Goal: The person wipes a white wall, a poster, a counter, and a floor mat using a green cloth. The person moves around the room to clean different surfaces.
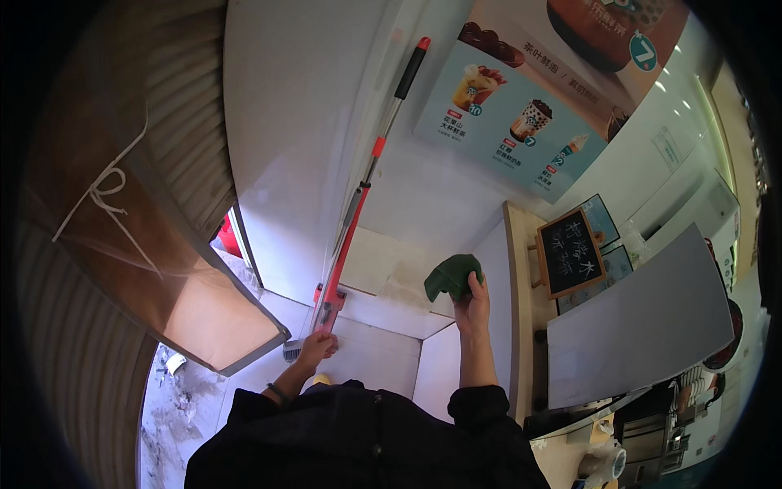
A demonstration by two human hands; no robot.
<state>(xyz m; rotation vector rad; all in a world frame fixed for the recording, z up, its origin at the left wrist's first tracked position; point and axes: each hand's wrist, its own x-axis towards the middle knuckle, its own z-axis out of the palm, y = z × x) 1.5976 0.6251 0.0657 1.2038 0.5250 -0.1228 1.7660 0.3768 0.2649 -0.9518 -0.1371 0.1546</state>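
In my right hand (472, 305) a folded dark green cloth (453, 276) is pinched between thumb and fingers, raised before the white wall panel. My left hand (319, 347) hangs lower, its fingers curled and nothing visible in them. Behind that hand, and partly covered by it in this view, is the red lower part of a flat mop (330, 299). The mop's steel and red pole (361, 195) leans along the wall corner, with a black grip at its top. A grey brush head (294, 350) shows just left of my left hand.
A printed drinks poster (489, 116) hangs on the wall. At right, a wooden counter edge (516, 318) carries a small chalkboard (571, 252) and a large grey panel (641, 324). A clear-windowed door curtain (220, 305) and ribbed brown shutter (91, 342) stand left. Another person (696, 388) is at far right.
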